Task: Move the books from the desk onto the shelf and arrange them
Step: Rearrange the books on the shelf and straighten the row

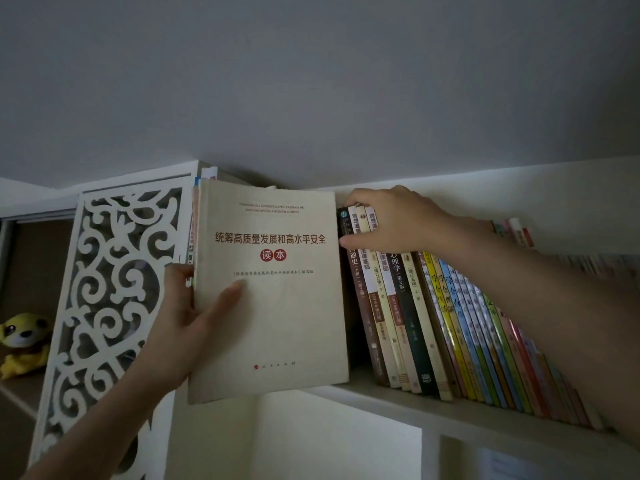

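A cream paperback [277, 306] with red Chinese title text stands cover-out at the left end of the white shelf [398, 398]. My left hand [187, 323] grips its lower left edge, thumb across the cover, along with a few thinner books behind it. My right hand [391, 220] rests on the tops of the upright row of books [450, 334], fingers curled over several spines and holding them leaning right. A narrow dark gap separates the cream book from that row.
A white carved openwork panel [110, 289] closes the shelf's left side. Beyond it a yellow plush toy [24, 344] sits on a lower brown shelf. Below the book shelf are white compartments [329, 445]. Grey wall fills the upper view.
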`<state>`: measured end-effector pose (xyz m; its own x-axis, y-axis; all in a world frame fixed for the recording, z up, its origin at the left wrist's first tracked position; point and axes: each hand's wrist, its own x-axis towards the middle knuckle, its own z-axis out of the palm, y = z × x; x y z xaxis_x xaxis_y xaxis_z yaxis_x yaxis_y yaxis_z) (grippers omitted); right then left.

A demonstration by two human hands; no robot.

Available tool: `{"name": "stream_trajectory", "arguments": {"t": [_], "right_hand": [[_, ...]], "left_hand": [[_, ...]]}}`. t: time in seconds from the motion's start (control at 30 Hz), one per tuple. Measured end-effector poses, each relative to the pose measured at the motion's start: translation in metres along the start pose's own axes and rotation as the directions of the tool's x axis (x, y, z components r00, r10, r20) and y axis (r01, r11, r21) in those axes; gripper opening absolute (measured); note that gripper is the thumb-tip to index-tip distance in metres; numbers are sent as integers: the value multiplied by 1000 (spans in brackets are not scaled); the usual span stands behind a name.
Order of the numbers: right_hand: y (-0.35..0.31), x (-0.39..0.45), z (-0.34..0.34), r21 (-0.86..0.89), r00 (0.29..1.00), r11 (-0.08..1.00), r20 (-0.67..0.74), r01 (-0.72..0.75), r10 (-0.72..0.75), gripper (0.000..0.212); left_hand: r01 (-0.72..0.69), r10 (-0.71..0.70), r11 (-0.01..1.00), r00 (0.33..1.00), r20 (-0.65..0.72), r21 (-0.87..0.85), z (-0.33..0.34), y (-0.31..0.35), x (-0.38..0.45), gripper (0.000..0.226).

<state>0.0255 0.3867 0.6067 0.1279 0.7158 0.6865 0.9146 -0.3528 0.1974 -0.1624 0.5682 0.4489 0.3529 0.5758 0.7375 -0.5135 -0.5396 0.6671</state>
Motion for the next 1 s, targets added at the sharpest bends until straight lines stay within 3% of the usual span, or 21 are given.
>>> {"name": "stream_trajectory", "arguments": {"t": [0.1, 0.23, 0.33, 0.47, 0.7, 0.87, 1.0], "right_hand": [[3, -5, 0, -4, 999, 1000, -38, -30, 30, 38], [9, -16, -7, -19, 994, 998, -87, -68, 66, 37], [12, -23, -10, 7, 992, 998, -111, -62, 63, 34], [16, -24, -9, 19, 989, 997, -128, -72, 74, 50], [18, -23, -12, 50, 994, 996, -75, -80, 84, 38], [16, -25, -17, 70, 996, 994, -32, -87, 89, 31], [12, -26, -16, 23, 993, 996, -74, -89, 91, 61]], "left_hand": [[6, -8, 999, 998, -60, -45, 1, 4, -3, 40], [107, -121, 982, 989, -84, -157, 3, 8, -1, 40], [141, -156, 967, 986, -52, -210, 12, 11, 4, 40], [192, -188, 961, 981, 38, -201, 23, 7, 9, 39], [271, -259, 954, 960, 106, -129, 24, 6, 26, 46], [128, -129, 992, 990, 63, 9, 15, 29, 28, 47], [-27, 25, 985, 1000, 16, 169, 18, 41, 21, 47]]}}
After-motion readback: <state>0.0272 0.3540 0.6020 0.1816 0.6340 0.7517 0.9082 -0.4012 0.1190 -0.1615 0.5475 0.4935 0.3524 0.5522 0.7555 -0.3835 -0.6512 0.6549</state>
